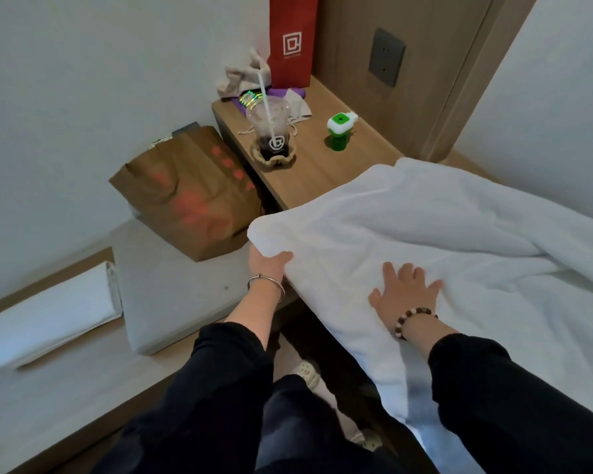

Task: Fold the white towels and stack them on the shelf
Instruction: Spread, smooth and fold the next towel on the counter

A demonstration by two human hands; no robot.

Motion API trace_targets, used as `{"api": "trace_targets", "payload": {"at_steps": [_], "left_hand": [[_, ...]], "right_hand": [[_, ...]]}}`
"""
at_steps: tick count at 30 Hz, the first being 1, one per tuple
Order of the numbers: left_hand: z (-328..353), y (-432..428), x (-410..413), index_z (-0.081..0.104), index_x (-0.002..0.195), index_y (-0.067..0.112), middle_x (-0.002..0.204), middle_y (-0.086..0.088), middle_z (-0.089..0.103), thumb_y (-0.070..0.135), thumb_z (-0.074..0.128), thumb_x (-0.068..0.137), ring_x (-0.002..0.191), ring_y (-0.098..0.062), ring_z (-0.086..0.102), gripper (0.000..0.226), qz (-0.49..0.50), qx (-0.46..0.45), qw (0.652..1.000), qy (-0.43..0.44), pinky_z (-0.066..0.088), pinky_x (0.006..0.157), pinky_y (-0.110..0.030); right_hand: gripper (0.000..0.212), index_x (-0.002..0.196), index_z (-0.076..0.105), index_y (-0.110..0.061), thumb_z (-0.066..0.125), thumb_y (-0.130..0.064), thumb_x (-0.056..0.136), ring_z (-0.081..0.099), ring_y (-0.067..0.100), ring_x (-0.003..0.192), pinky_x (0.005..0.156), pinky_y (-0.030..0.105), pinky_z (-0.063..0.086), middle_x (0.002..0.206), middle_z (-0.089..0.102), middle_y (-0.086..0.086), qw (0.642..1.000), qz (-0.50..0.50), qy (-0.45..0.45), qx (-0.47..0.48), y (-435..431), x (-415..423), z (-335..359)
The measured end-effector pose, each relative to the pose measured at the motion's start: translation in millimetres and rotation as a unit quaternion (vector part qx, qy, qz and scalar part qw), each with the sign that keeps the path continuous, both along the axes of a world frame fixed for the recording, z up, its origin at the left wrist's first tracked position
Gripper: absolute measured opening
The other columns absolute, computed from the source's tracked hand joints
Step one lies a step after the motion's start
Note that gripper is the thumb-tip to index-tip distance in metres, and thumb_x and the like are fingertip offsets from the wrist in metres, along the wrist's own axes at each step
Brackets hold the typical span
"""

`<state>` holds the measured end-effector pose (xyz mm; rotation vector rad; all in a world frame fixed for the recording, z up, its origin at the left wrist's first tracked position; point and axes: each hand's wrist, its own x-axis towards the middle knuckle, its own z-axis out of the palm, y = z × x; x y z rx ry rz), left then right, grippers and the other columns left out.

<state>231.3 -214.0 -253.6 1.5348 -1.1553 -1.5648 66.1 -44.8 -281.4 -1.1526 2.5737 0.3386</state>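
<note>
A large white towel (pixel 408 227) lies rumpled across the bed on the right, its left end hanging over the bedside edge. My left hand (pixel 266 263) grips that left end from below, thumb on top of the cloth. My right hand (pixel 403 292) presses flat on the towel with fingers spread, a little to the right of the left hand. One folded white towel (pixel 53 316) rests on the low wooden shelf (pixel 48 398) at the far left.
A grey cushion (pixel 172 295) lies on the shelf beside the folded towel, with a brown paper bag (pixel 189 193) behind it. The wooden nightstand (pixel 322 165) holds a plastic cup with a straw (pixel 271 131), a green device (pixel 339 130) and a red bag (pixel 291 39).
</note>
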Motion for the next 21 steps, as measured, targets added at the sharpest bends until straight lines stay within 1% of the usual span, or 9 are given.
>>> {"api": "trace_targets", "payload": {"at_steps": [2, 5, 8, 11, 14, 16, 18, 19, 21], "left_hand": [[-5.5, -1.7, 11.6, 0.042, 0.136, 0.014, 0.131, -0.006, 0.053, 0.007, 0.068, 0.08, 0.12, -0.025, 0.049, 0.062, -0.023, -0.116, 0.984, -0.135, 0.038, 0.097, -0.03], [-22.8, -2.7, 28.3, 0.016, 0.15, 0.023, 0.135, -0.006, 0.051, 0.016, 0.063, 0.086, 0.119, -0.026, 0.05, 0.08, -0.033, -0.097, 0.966, -0.236, 0.041, 0.097, -0.037], [-29.5, 3.5, 15.5, 0.019, 0.149, 0.022, 0.13, -0.01, 0.05, 0.024, 0.059, 0.087, 0.119, -0.029, 0.049, 0.073, -0.09, -0.185, 0.892, -0.403, 0.046, 0.096, -0.043], [-22.8, 14.1, -26.2, 0.034, 0.142, 0.024, 0.142, -0.005, 0.041, 0.027, 0.049, 0.092, 0.132, -0.027, 0.037, 0.052, -0.255, -0.317, 0.833, -0.376, 0.035, 0.107, -0.036], [-18.4, 37.5, -74.6, 0.031, 0.147, 0.02, 0.15, -0.006, 0.034, 0.016, 0.041, 0.097, 0.137, -0.025, 0.029, 0.051, -0.465, -0.351, 0.722, -0.373, 0.022, 0.112, -0.032], [-12.3, 56.3, -100.0, 0.041, 0.141, 0.019, 0.132, -0.013, 0.052, 0.016, 0.035, 0.098, 0.121, -0.031, 0.047, 0.043, -0.559, -0.321, 0.67, -0.367, 0.038, 0.099, -0.036], [-2.0, 72.1, -117.2, 0.058, 0.119, 0.014, 0.105, -0.014, 0.064, 0.014, 0.037, 0.096, 0.097, -0.034, 0.059, 0.031, -0.563, -0.354, 0.631, -0.4, 0.045, 0.074, -0.036], [3.0, 77.7, -122.2, 0.063, 0.104, 0.01, 0.09, -0.014, 0.066, 0.011, 0.042, 0.093, 0.084, -0.035, 0.062, 0.023, -0.528, -0.395, 0.637, -0.399, 0.042, 0.064, -0.034], [13.7, 83.6, -128.7, 0.066, 0.076, 0.005, 0.061, -0.012, 0.062, 0.002, 0.06, 0.08, 0.056, -0.032, 0.061, 0.008, -0.441, -0.477, 0.691, -0.317, 0.041, 0.049, -0.031]], "right_hand": [[0.061, 0.145, 0.016, -0.024, 0.023, -0.051, 0.091, 0.026, 0.033, 0.131, 0.103, 0.058, 0.026, 0.148, 0.024, 0.013, 1.0, 0.006, 0.016, 0.0, -3.5, -0.2, 3.6], [0.06, 0.144, 0.017, -0.023, 0.026, -0.05, 0.092, 0.023, 0.033, 0.131, 0.104, 0.055, 0.027, 0.146, 0.023, 0.013, 1.0, 0.016, -0.011, -0.018, 0.1, -4.3, 3.1], [0.057, 0.14, 0.033, -0.015, 0.035, -0.043, 0.091, 0.029, 0.032, 0.13, 0.105, 0.045, 0.03, 0.14, 0.033, 0.012, 0.987, 0.013, -0.076, -0.14, 12.7, -13.6, 8.1], [0.048, 0.136, 0.044, -0.008, 0.046, -0.026, 0.091, 0.033, 0.031, 0.132, 0.11, 0.042, 0.024, 0.143, 0.039, 0.013, 0.966, -0.047, -0.058, -0.247, 32.7, -26.3, 13.9], [0.036, 0.124, 0.049, -0.011, 0.04, -0.028, 0.093, 0.041, 0.027, 0.119, 0.097, 0.039, 0.033, 0.123, 0.049, 0.008, 0.99, -0.026, 0.002, -0.137, 59.0, -40.8, 13.3], [0.027, 0.099, 0.056, -0.012, 0.039, -0.031, 0.093, 0.048, 0.026, 0.101, 0.079, 0.033, 0.035, 0.097, 0.053, 0.004, 0.991, -0.002, -0.007, -0.131, 67.5, -46.9, 16.1], [0.037, 0.076, 0.056, -0.013, 0.035, -0.037, 0.095, 0.052, 0.024, 0.089, 0.071, 0.032, 0.036, 0.077, 0.049, 0.001, 0.991, -0.021, -0.032, -0.129, 65.7, -54.2, 26.8], [0.045, 0.069, 0.054, -0.013, 0.032, -0.04, 0.097, 0.054, 0.023, 0.082, 0.068, 0.031, 0.038, 0.072, 0.05, 0.002, 0.992, -0.037, -0.064, -0.104, 62.8, -59.4, 32.9], [0.051, 0.058, 0.049, -0.014, 0.032, -0.043, 0.097, 0.054, 0.022, 0.065, 0.058, 0.03, 0.039, 0.06, 0.051, 0.001, 0.986, -0.067, -0.132, -0.081, 59.2, -69.9, 40.9]]}}
